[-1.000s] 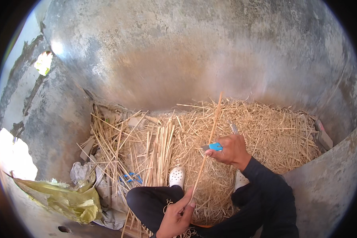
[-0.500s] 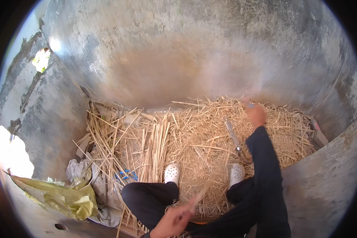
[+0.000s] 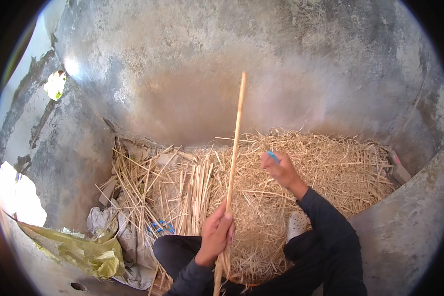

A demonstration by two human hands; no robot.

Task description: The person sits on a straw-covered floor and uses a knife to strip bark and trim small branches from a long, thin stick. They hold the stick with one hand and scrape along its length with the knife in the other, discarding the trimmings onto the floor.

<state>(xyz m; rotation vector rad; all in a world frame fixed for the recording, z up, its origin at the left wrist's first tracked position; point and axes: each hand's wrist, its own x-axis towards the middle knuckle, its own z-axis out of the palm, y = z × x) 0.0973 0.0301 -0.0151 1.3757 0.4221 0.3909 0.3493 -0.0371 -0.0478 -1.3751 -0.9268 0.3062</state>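
Note:
My left hand (image 3: 216,234) is closed round a long, pale, peeled-looking stick (image 3: 236,135) that stands nearly upright, its tip against the view of the wall. Below the fist its lower end runs down past my knee, with loose strips hanging beside it. Over the straw heap, to the right of the stick and apart from it, my right hand (image 3: 283,171) is closed in a fist. A small blue thing (image 3: 273,157) shows at its fingers. Whether that is a handle or a band round a finger, I cannot tell.
Straw-like shavings (image 3: 340,167) cover the floor on the right. Similar sticks (image 3: 197,187) lie at left, near a blue strap (image 3: 160,227). A yellow-green sack (image 3: 79,251) and grey cloth are further left. Concrete walls (image 3: 182,59) close in; a white shoe (image 3: 296,225) stands below my right hand.
My left hand has risen with the stick, which now points up. My right hand has come down and left. The metal blade on the straw is no longer visible.

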